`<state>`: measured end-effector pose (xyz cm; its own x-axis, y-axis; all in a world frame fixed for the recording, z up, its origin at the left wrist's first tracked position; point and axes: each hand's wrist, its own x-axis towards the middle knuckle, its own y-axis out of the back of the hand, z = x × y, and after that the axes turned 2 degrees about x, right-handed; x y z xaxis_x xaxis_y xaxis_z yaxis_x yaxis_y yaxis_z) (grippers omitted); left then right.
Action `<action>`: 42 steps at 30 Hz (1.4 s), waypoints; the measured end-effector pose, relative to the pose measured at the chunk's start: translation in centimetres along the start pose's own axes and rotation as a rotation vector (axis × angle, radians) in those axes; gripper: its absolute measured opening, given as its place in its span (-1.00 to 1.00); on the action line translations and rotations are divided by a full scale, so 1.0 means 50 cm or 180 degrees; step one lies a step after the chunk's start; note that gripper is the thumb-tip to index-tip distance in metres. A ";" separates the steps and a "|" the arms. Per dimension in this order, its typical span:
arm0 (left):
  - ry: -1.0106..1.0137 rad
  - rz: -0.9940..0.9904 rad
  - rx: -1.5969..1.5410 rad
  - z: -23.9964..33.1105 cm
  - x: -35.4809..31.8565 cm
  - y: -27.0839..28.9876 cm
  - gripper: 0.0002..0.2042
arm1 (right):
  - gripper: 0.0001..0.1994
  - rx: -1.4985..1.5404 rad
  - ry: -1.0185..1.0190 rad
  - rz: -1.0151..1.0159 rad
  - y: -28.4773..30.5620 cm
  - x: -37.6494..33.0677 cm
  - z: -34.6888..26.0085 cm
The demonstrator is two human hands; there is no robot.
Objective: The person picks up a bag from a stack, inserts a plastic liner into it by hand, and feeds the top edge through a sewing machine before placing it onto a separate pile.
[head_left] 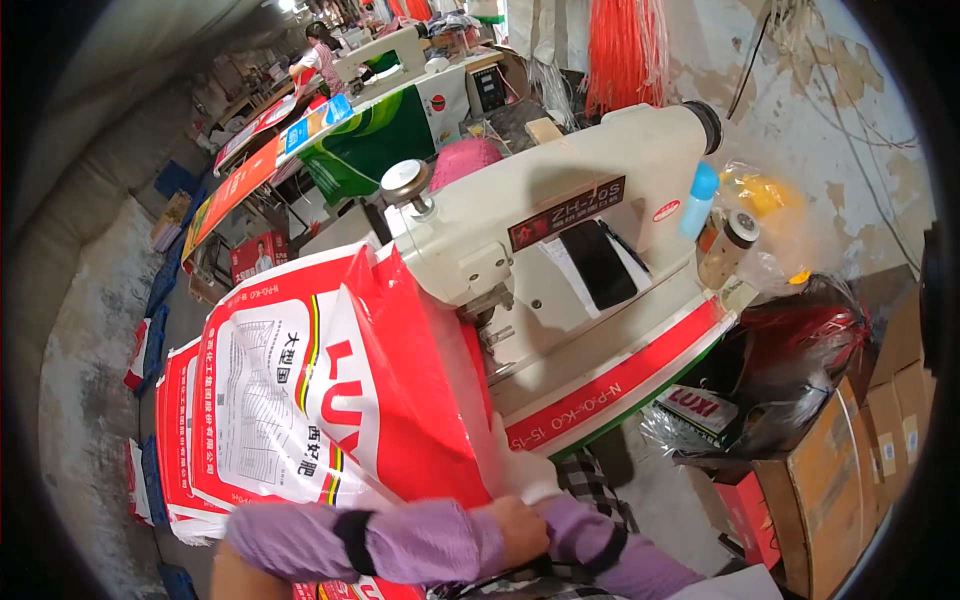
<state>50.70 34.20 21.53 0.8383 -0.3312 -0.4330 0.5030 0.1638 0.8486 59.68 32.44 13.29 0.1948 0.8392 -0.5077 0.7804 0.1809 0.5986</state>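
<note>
My left hand (516, 530) is closed at the cuff of my right purple sleeve (583, 532), its fingers curled against the fabric. My right hand (530, 477), in a white glove, rests beside the near edge of a red and white woven sack (420, 400); its fingers are mostly hidden. A stack of these sacks lies left of a cream industrial sewing machine (575, 170), with the top sack's right side near the needle area (490, 310). Both forearms wear purple sleeves with black bands.
On the machine bed lies a black phone (597, 265) over white paper. A blue-capped spray can (699, 198) and a small jar (728, 245) stand to its right. Cardboard boxes (830, 490) are at lower right. Red strings (627, 55) hang behind; another person (320, 60) works far back.
</note>
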 end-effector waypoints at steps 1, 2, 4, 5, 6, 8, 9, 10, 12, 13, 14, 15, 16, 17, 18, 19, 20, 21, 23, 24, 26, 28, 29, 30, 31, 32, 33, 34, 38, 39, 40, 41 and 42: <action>0.0120 -0.0996 0.0864 -0.029 -0.018 0.024 -0.90 | -0.20 0.0011 0.0079 -0.0045 0.009 -0.017 -0.023; 0.0185 -0.1270 0.0825 -0.058 -0.061 0.098 -0.88 | -0.18 -0.0197 0.0175 -0.0015 0.021 -0.030 -0.039; 0.0499 -0.1322 0.0777 -0.151 -0.119 0.277 -0.80 | -0.17 -0.0626 -0.0046 0.0421 0.027 -0.003 0.010; 0.0721 -0.1296 0.0896 -0.166 -0.140 0.337 -0.76 | -0.18 -0.0705 0.0188 0.0699 0.050 0.024 0.018; 0.0908 -0.1302 0.0945 -0.167 -0.157 0.350 -0.72 | -0.18 -0.0758 0.0537 0.0943 0.064 0.072 0.009; 0.0945 -0.1571 0.0777 -0.115 -0.144 0.337 -0.66 | -0.24 -0.1276 0.0277 0.1090 0.056 0.191 0.017; 0.0382 -0.1696 0.0188 -0.070 -0.152 0.312 -0.59 | -0.24 -0.1205 0.0501 0.1086 0.053 0.212 -0.052; 0.0408 -0.0980 0.0365 -0.033 -0.092 0.174 -0.62 | -0.28 -0.0973 0.0179 0.1130 0.070 0.238 -0.061; 0.0722 0.0380 0.0573 0.059 0.001 -0.100 -0.66 | -0.32 -0.0723 0.0019 0.1185 0.083 0.261 -0.089; 0.0501 0.0284 0.0114 0.013 -0.032 0.051 -0.59 | -0.33 -0.0555 0.0077 0.1240 0.079 0.249 -0.077; -0.0083 0.1296 0.0829 -0.030 -0.100 0.184 -0.66 | -0.35 -0.0395 0.0002 0.1307 0.079 0.232 -0.052; 0.0560 0.1191 0.0592 -0.045 -0.158 0.254 -0.55 | -0.36 -0.0348 0.0151 0.1012 0.084 0.226 -0.013; 0.1186 0.2382 -0.0272 -0.104 -0.209 0.247 -0.47 | -0.37 -0.0324 0.0119 0.1141 0.090 0.198 0.017; 0.1908 0.3515 -0.1176 -0.176 -0.285 0.234 -0.37 | -0.38 -0.0292 0.0182 0.1234 0.079 0.170 0.026; 0.2029 0.2382 0.1597 -0.271 -0.392 0.276 -0.28 | -0.40 -0.0087 0.0382 0.1064 0.070 0.137 0.035; 0.3014 0.1916 0.1551 -0.358 -0.495 0.245 -0.21 | -0.43 0.0103 0.0593 0.0924 0.067 0.114 0.055; 0.3434 0.1917 0.1131 -0.450 -0.626 0.192 -0.25 | -0.43 0.0114 0.0684 0.0970 0.059 0.096 0.073; 0.4046 0.2480 0.0420 -0.536 -0.724 0.120 -0.39 | -0.48 -0.0107 0.1445 0.1611 0.044 0.073 0.097; 0.4904 0.2541 0.0542 -0.632 -0.887 0.029 -0.52 | -0.53 -0.0260 0.2256 0.2272 0.043 0.048 0.090; 0.4868 0.2548 0.0546 -0.652 -0.906 0.039 -0.52 | -0.56 -0.0408 0.2560 0.1898 0.066 0.025 0.082; 0.5019 0.2639 0.1236 -0.654 -0.925 0.062 -0.62 | -0.58 -0.0566 0.2837 0.1522 0.069 0.000 0.075; 0.3644 0.3504 0.2001 -0.587 -0.904 0.136 -0.80 | -0.55 0.0828 0.2396 0.1336 0.051 -0.013 0.074; 0.5615 0.3454 0.1543 -0.535 -1.053 0.183 -0.75 | -0.57 0.2182 0.2046 0.0772 0.058 -0.018 0.042; 0.3063 0.4330 0.2502 -0.400 -1.003 0.203 -0.76 | -0.57 0.2171 0.1958 0.0792 0.057 -0.024 0.046; 0.2231 0.3552 0.3926 -0.254 -1.052 0.233 -0.73 | -0.59 0.2509 0.1862 0.0486 0.046 -0.029 0.042; 0.2135 0.2792 0.5349 -0.112 -1.058 0.234 -0.71 | -0.61 0.2821 0.1722 0.0180 0.035 -0.032 0.045; 0.3103 0.2840 0.4222 -0.036 -1.113 0.142 -0.71 | -0.65 0.2775 0.1974 0.0098 0.019 -0.029 0.054; 0.3866 0.2877 0.2918 -0.025 -1.132 0.064 -0.70 | -0.65 0.2779 0.1910 0.0083 0.007 -0.040 0.081; 0.4278 0.3432 0.0708 -0.044 -0.805 -0.075 -0.46 | -0.69 0.1995 0.2591 0.0035 -0.079 -0.071 0.061; 0.3957 0.2772 0.1218 -0.004 -0.680 -0.006 -0.35 | -0.70 0.1952 0.2667 0.0004 -0.084 -0.075 0.051; 0.3393 0.2972 0.0961 0.031 -0.540 0.035 -0.29 | -0.71 0.1871 0.2717 -0.0013 -0.086 -0.075 0.047; 0.2451 0.4756 -0.1204 0.053 -0.423 -0.025 -0.29 | -0.71 0.1862 0.2786 -0.0099 -0.089 -0.071 0.032; 0.1580 0.3435 -0.1981 0.035 -0.311 -0.040 -0.41 | -0.71 0.1695 0.2937 -0.0047 -0.095 -0.066 0.025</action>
<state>36.28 37.41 27.10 0.7942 0.5790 0.1847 -0.5537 0.5642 0.6124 56.09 28.16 11.36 -0.1681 0.9431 0.2870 0.9818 0.1340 0.1347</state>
